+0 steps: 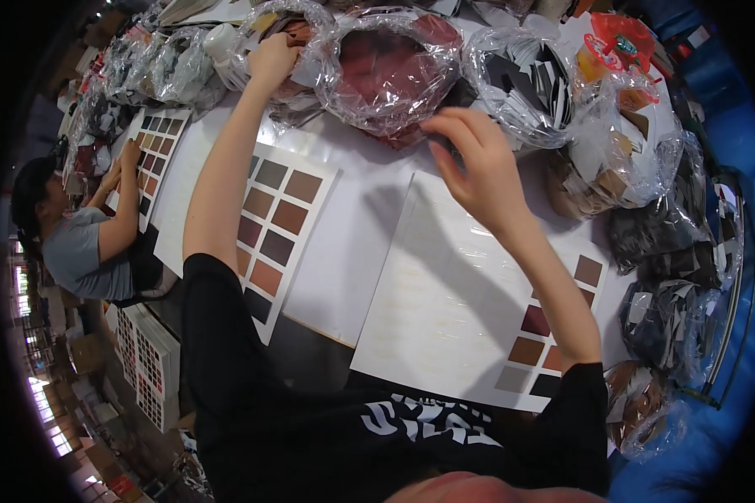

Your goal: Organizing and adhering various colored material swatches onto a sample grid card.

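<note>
My left hand (274, 60) reaches into a clear plastic bag of brown swatches (300, 32) at the far side of the table. Its fingers are bent together at the brown pieces; what they pinch is too hidden to make out. My right hand (481, 163) hovers over the table just in front of a bag of dark red pieces (386, 71), thumb and fingers apart, holding nothing visible. Below my right arm lies a white sample board (432, 310), with coloured swatches along its right side. Another swatch board (289, 214) lies partly behind my left forearm.
More bags line the far edge, one with grey and black pieces (524, 80), one with brown card pieces (617, 163). A red bag (621, 42) sits at the far right. On the left, a person (92, 243) works at another swatch board (155, 151). Stacked boards (147, 360) stand below.
</note>
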### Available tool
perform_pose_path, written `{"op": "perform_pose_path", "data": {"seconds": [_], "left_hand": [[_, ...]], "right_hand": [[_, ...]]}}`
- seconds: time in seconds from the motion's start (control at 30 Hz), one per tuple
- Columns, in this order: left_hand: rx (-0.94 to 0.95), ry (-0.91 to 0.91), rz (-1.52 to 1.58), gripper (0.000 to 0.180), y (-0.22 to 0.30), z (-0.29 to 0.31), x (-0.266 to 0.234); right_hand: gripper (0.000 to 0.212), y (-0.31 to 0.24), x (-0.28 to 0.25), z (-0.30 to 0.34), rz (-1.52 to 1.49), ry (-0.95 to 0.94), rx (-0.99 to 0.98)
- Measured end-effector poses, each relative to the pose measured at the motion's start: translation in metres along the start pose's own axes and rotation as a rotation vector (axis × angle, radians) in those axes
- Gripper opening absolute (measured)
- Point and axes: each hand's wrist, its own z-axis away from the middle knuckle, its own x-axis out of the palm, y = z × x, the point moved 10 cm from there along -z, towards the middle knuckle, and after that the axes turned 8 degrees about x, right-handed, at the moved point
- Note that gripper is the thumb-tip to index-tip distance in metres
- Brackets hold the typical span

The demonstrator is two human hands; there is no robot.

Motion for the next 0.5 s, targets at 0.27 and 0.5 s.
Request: {"op": "perform_pose_path", "data": {"seconds": [0.27, 0.5], "left_hand": [[0.110, 0.250, -0.005, 0.024, 0.024, 0.018, -0.031], [0.030, 0.297, 0.272, 0.028, 0.013, 0.018, -0.034]], "right_hand": [[0.020, 0.019, 0.121, -0.091, 0.312, -0.018, -0.133], [0.017, 0.078, 0.172, -0.127, 0.632, -0.183, 0.056]]}}
